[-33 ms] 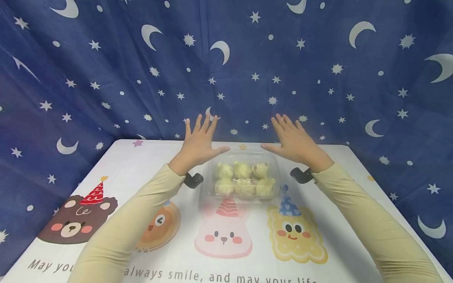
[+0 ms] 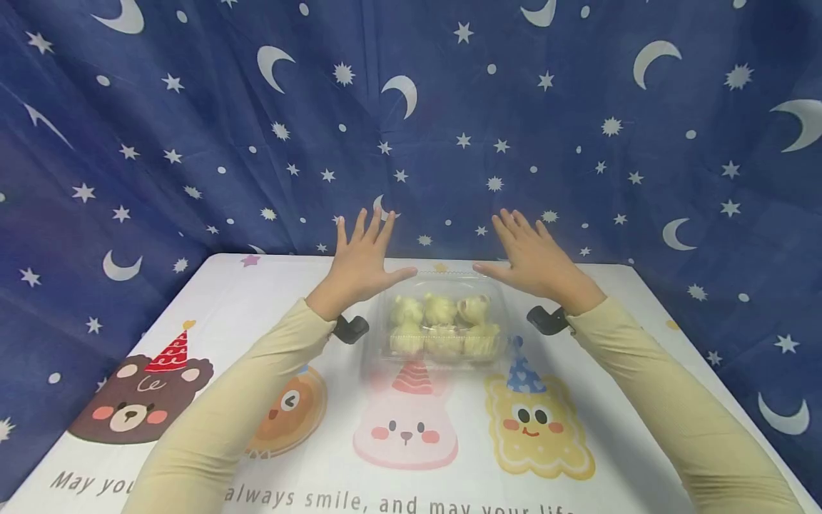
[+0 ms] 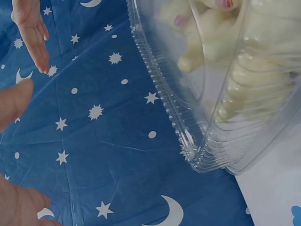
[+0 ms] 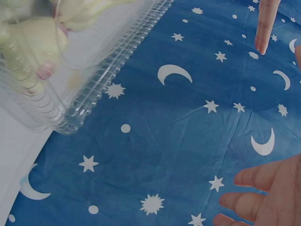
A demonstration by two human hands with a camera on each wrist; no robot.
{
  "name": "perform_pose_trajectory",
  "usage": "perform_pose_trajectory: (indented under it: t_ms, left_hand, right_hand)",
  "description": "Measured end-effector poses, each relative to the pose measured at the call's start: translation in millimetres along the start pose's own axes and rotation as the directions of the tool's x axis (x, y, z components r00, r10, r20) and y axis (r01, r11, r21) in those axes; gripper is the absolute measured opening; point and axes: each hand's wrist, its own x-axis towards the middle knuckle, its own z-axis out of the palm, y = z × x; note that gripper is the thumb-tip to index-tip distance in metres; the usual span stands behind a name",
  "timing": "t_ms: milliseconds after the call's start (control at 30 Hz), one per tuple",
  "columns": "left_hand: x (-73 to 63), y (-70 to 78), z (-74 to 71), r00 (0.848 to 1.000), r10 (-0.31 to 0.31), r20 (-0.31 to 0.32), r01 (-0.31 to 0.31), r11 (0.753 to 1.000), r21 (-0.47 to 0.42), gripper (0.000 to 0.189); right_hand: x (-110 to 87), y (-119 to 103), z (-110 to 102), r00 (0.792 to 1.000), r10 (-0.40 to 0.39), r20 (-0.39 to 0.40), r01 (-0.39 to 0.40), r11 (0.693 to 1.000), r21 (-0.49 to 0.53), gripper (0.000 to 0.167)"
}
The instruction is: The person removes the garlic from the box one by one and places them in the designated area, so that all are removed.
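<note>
Both hands are held up near the back edge of the table, palms away from the head camera, fingers spread and straight. My left hand (image 2: 362,264) is at the upper left of a clear plastic clamshell box (image 2: 443,274), and my right hand (image 2: 538,258) is at its upper right. Their thumbs point toward each other across the back of the box; neither hand holds anything. Inside the box sit several pale yellow, lumpy figures (image 2: 440,310) in two rows, some with pink spots in the wrist views. The lid's ribbed rim (image 3: 167,108) shows up close in the left wrist view.
The table (image 2: 244,303) wears a white cloth printed with cartoon animals, a biscuit face and lettering. A dark blue curtain (image 2: 443,107) with moons and stars hangs behind it. Black mounts (image 2: 351,328) jut inward from both wrists.
</note>
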Motion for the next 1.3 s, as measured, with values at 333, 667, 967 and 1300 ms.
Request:
perform_pose_trajectory:
  t_ms: [333,667,967,1300]
  left_hand:
    - [-2.5,0.2,-0.8,1.000,0.006,0.003,-0.006,1.000,0.007,0.099]
    - [-8.2,2.5,-0.8,1.000,0.023,0.014,-0.023,1.000,0.017,0.097]
    - [-20.8,0.6,12.6,0.998,0.063,-0.020,-0.062,0.998,0.027,0.098]
    - [-46.0,-8.1,39.6,0.991,0.115,-0.074,-0.115,0.993,-0.003,0.096]
  right_hand:
    - [-1.9,1.3,-1.4,1.000,-0.008,-0.008,0.008,1.000,-0.006,0.096]
    - [-5.8,0.4,0.3,1.000,-0.027,-0.011,0.027,1.000,-0.011,0.095]
    - [-6.4,-4.0,13.9,0.998,-0.059,-0.017,0.059,0.998,0.000,0.094]
    - [-6.4,-27.5,41.5,0.982,-0.177,-0.070,0.172,0.982,-0.076,0.095]
